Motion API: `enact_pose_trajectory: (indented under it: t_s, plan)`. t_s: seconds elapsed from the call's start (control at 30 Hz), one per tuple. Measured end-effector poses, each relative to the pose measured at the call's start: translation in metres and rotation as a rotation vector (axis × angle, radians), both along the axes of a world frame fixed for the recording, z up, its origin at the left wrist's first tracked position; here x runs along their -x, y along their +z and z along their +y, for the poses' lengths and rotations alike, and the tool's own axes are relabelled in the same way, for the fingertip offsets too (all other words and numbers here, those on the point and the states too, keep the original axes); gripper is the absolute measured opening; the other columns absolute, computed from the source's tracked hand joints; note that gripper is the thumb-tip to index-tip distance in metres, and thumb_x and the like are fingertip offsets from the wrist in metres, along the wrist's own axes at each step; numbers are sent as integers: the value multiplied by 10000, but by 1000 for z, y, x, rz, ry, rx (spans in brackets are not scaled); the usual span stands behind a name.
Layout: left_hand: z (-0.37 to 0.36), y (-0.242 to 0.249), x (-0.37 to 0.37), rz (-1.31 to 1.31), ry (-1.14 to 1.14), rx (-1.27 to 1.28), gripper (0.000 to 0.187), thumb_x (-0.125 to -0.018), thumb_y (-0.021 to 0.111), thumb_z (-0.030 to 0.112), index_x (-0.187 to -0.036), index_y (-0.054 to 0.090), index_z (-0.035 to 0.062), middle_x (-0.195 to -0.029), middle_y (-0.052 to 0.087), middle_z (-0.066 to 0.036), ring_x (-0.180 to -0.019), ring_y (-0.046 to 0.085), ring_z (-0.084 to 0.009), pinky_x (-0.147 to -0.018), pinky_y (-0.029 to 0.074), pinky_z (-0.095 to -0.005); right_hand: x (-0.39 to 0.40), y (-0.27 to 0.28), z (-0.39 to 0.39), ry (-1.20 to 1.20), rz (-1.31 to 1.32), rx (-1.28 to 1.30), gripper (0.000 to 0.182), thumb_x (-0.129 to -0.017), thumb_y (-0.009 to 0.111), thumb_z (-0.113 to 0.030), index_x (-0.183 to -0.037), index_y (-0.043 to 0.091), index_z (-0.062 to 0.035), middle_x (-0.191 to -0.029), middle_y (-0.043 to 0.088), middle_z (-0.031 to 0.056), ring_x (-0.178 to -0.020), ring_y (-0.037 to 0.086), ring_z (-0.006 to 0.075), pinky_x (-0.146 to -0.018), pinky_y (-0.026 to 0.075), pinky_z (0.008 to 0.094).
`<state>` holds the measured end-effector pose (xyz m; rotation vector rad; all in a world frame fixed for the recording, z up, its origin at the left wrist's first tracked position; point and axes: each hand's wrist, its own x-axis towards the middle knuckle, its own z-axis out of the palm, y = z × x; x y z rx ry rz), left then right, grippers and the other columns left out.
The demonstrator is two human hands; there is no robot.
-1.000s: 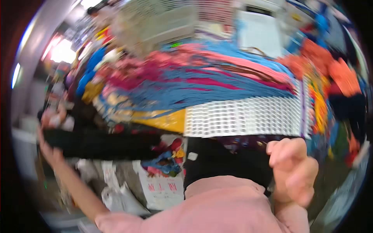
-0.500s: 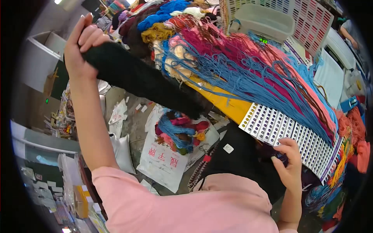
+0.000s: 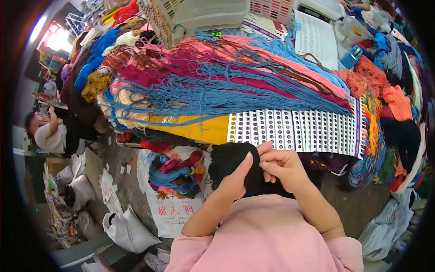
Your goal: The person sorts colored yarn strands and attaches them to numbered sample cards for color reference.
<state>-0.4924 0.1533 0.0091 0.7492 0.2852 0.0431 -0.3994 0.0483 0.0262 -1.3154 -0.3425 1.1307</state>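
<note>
A bundle of black yarn (image 3: pixel 229 158) sits bunched in front of my chest, just below a white perforated board (image 3: pixel 294 132). My left hand (image 3: pixel 238 179) grips the bundle from below with fingers wrapped over it. My right hand (image 3: pixel 282 167) pinches the same black yarn at its right side, fingers curled. Long blue, pink and magenta yarn strands (image 3: pixel 217 81) lie spread across the table above the board. My pink sleeves fill the bottom of the view.
Heaps of coloured yarn skeins (image 3: pixel 97 68) line the left, orange and dark ones (image 3: pixel 394 109) the right. White plastic baskets (image 3: pixel 199 13) stand at the back. A printed sack with yarn scraps (image 3: pixel 174 181) and bags lie on the floor. Another person (image 3: pixel 50 133) sits far left.
My left hand came down from high on the left, bringing the stretched black yarn in to my chest. My right hand moved left and took hold of it.
</note>
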Motion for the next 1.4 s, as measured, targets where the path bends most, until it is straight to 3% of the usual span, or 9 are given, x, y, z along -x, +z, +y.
enact_pose_trajectory:
  t_s: [0.13,0.3,0.43,0.57,0.6,0.8,1.03,1.23,1.4]
  plan:
    - [6,0,5,-35,20,133,611,-840,250,428,-1209,241,-59,-1126,424,-117,-968,439,-161,-845,325,-280,-9,-12,-3,-145,241,-167,113,-737,501,-36,-761,569,51,-543,516,50,-429,448,80,-420,365,182]
    - [-2,-2,3,-13,-20,74,600,-844,239,418,-1204,242,-62,-1171,388,-122,-1003,419,-180,-852,328,-323,-3,-7,-4,-57,162,-45,104,-734,512,-33,-761,577,44,-542,516,45,-430,449,74,-416,368,180]
    - [-2,1,6,-86,20,302,576,-844,250,412,-1182,278,-53,-1206,350,-143,-1031,410,-197,-856,331,-323,-7,-10,-15,-98,217,-145,108,-734,528,-41,-778,587,38,-568,540,58,-447,477,81,-420,392,171]
    - [-7,4,3,44,-48,66,399,-827,386,234,-1099,398,-57,-1021,479,-126,-924,471,-163,-793,380,-299,-7,-5,-22,-34,261,-180,130,-756,518,-62,-805,582,40,-687,580,103,-530,550,121,-453,432,182]
    - [-12,7,-1,88,52,114,327,-799,431,156,-1045,449,-58,-856,517,-96,-803,498,-138,-712,411,-268,-6,-4,-24,-39,283,-188,136,-761,514,-69,-811,580,39,-704,582,107,-550,561,129,-460,439,186]
    - [-17,3,-3,18,46,258,312,-798,442,170,-1011,466,-57,-742,515,-78,-677,484,-124,-602,411,-233,-7,-4,-31,-25,274,-198,158,-788,489,-99,-826,567,33,-743,584,112,-605,582,147,-490,458,203]
    - [-19,4,-2,10,38,237,290,-814,421,176,-1006,460,-38,-781,503,-72,-725,488,-131,-646,413,-245,-5,-4,-33,-28,210,-171,161,-800,474,-108,-808,560,27,-756,580,98,-589,563,119,-486,448,197]
    - [-20,-1,0,6,8,292,324,-856,336,217,-1066,416,-16,-943,499,-93,-870,489,-155,-760,401,-280,-7,-6,-34,-57,333,-247,101,-777,484,-64,-794,555,6,-796,574,81,-508,439,33,-444,343,138]
    - [-25,0,0,75,37,247,504,-850,293,325,-1150,312,-79,-1084,451,-151,-974,462,-205,-848,352,-312,0,0,-29,-39,-40,-14,102,-690,574,-21,-783,580,20,-618,486,-44,-489,355,-6,-432,257,150]
